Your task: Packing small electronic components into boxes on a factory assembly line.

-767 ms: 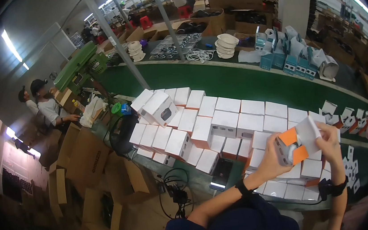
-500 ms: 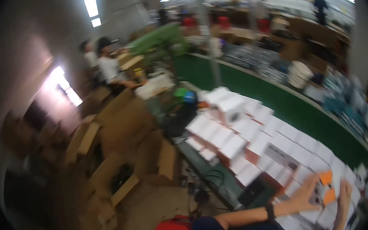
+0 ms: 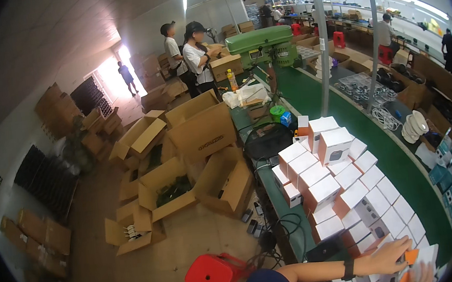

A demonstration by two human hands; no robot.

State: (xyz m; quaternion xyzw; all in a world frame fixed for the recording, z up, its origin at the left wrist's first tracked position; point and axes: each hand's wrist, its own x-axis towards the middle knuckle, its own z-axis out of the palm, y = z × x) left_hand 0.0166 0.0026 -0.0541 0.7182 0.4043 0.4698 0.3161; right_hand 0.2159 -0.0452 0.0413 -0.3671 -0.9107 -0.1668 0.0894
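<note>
Orange-flapped box (image 3: 411, 256) was at 4 o'clock near white boxes (image 3: 354, 193), left hand (image 3: 384, 258) gripping it, likely to steady it; right hand (image 3: 420, 273) blurred, couldn't tell its grip.

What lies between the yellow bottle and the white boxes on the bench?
In the head view, crumpled white plastic, then a black bag with a green tub and a blue item beside it, before the white boxes begin.

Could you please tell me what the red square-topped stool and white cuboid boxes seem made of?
Red square-topped stool: probably moulded plastic, satin-looking, with even colour and rounded corners. White cuboid boxes: likely smooth printed cardboard, judging by crisp edges and pictured sides.
</note>
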